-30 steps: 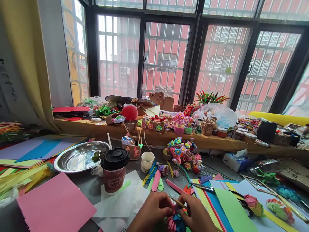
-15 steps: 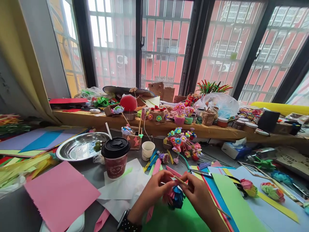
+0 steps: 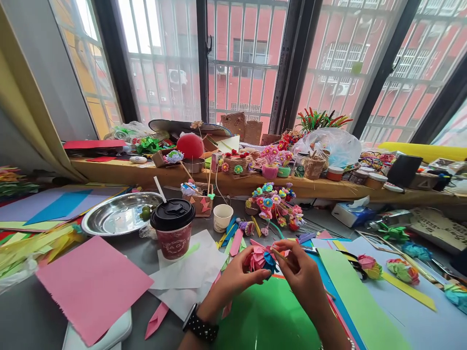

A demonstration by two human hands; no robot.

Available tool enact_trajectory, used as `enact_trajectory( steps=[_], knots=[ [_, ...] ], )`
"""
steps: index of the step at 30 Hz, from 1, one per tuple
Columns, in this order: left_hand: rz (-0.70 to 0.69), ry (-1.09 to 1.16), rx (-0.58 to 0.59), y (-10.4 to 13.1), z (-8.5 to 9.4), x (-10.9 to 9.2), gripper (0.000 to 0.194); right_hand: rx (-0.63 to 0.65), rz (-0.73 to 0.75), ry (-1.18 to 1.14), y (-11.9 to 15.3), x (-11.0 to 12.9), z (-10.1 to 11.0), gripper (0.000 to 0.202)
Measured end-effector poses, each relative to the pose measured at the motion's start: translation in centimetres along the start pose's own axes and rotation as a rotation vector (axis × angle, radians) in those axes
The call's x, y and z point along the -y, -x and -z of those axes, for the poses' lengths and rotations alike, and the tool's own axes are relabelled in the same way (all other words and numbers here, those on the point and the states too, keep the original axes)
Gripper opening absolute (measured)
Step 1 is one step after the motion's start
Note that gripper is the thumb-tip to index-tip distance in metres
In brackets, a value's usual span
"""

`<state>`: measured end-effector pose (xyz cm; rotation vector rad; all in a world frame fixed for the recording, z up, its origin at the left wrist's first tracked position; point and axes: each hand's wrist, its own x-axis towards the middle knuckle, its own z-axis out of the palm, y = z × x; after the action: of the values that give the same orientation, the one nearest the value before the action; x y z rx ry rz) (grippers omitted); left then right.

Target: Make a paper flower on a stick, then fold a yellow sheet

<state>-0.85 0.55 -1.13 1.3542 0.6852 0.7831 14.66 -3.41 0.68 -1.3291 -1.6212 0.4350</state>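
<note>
My left hand [image 3: 237, 277] is closed around a pink and blue paper flower [image 3: 258, 258], its thumb along the lower edge. My right hand [image 3: 302, 272] pinches a thin wooden stick [image 3: 280, 254], whose tip meets the blue petals on the flower's right side. Fingers of both hands cover part of the flower. Beneath them lies a smooth, shiny green surface [image 3: 266, 316]. Folded pink paper strips [image 3: 156, 320] lie left of my wrist, and a light green paper sheet [image 3: 355, 296] is right of my right hand.
A lidded paper cup [image 3: 172, 228] with a straw stands left of the hands, near a small white cup [image 3: 222, 218] and a metal plate [image 3: 105, 228]. Pink paper [image 3: 95, 287] lies at the left. Finished paper flowers [image 3: 403, 270] rest at the right. Crafts crowd the windowsill [image 3: 233, 184].
The flower has come up between my hands, and my left fingers have gone from the stick to its petals. My right hand still holds the stick. The view has shifted slightly.
</note>
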Motion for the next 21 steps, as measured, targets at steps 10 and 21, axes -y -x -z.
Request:
enact_trajectory(
  steps=[10, 21],
  knots=[
    [-0.173, -0.393, -0.078, 0.3, 0.2, -0.2, 0.045, 0.009, 0.19, 0.112, -0.2, 0.0, 0.1, 0.022],
    [-0.156, -0.595, -0.131, 0.7, -0.4, -1.4, 0.043, 0.051, 0.074, 0.128, -0.3, 0.0, 0.6, 0.016]
  ],
)
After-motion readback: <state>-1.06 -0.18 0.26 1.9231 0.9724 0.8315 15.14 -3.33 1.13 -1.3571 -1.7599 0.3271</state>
